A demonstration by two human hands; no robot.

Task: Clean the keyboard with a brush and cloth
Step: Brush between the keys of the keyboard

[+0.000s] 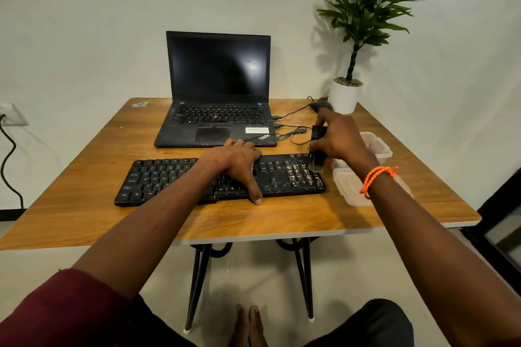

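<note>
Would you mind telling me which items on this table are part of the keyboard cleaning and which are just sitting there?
In use: keyboard, brush, left hand, right hand.

Just lying about: laptop, mouse, potted plant, plastic containers.

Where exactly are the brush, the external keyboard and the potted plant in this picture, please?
brush (318,159): head view, on its dark body just above the bristles.
external keyboard (158,177): head view, on the letter keys of its left half.
potted plant (344,98): head view, on the white pot's wall.

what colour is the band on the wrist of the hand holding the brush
Bright orange: a braided band on the right hand's wrist, clearest in the head view.
</note>
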